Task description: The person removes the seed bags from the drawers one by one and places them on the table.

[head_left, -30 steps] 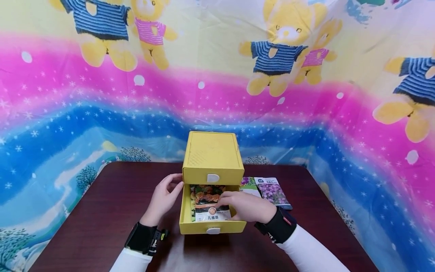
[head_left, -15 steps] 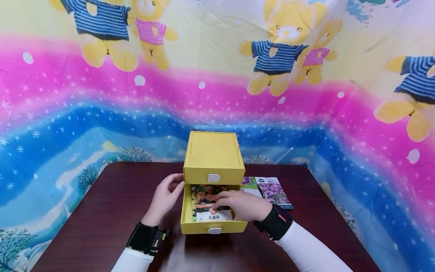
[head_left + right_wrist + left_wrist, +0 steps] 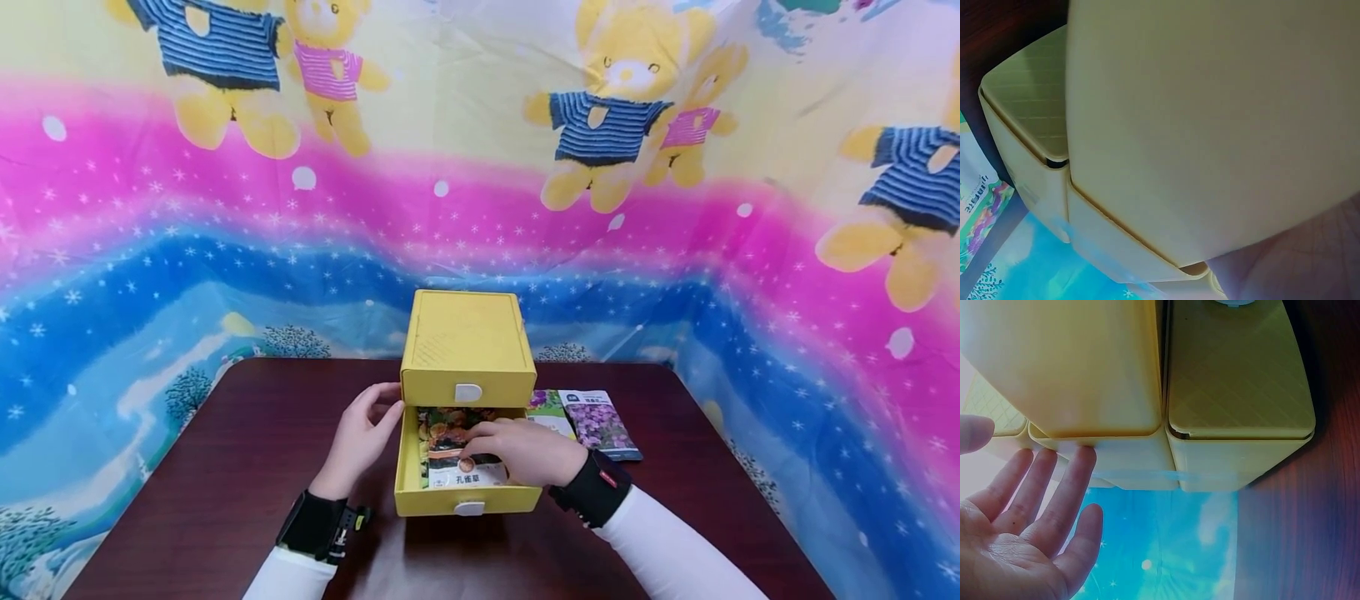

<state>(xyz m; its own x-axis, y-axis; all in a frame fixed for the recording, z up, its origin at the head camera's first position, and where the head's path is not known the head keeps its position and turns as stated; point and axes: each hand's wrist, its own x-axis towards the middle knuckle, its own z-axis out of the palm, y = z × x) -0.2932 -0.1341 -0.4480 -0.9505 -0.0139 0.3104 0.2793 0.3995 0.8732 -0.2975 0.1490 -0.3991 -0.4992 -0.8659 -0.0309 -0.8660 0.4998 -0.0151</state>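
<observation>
At lower centre of the frame, a yellow middle drawer (image 3: pixel 420 502) juts out; only the wrist views show the closed bottom drawer (image 3: pixel 1235 375) beneath. A flower packet (image 3: pixel 447 468) reading 孔雀草 lies inside the middle one, a strip of floor showing by the left wall. The right hand (image 3: pixel 528 450) covers its right side; whether it pinches, I can't tell. The left hand's (image 3: pixel 360 442) straight fingers touch the yellow cabinet (image 3: pixel 468 333), seen spread apart in the left wrist view. Centre right, a purple-flower packet (image 3: pixel 602 425) lies on the dark table (image 3: pixel 262 450), well in from its right edge. Behind hangs a bear-print curtain (image 3: pixel 480 208).
</observation>
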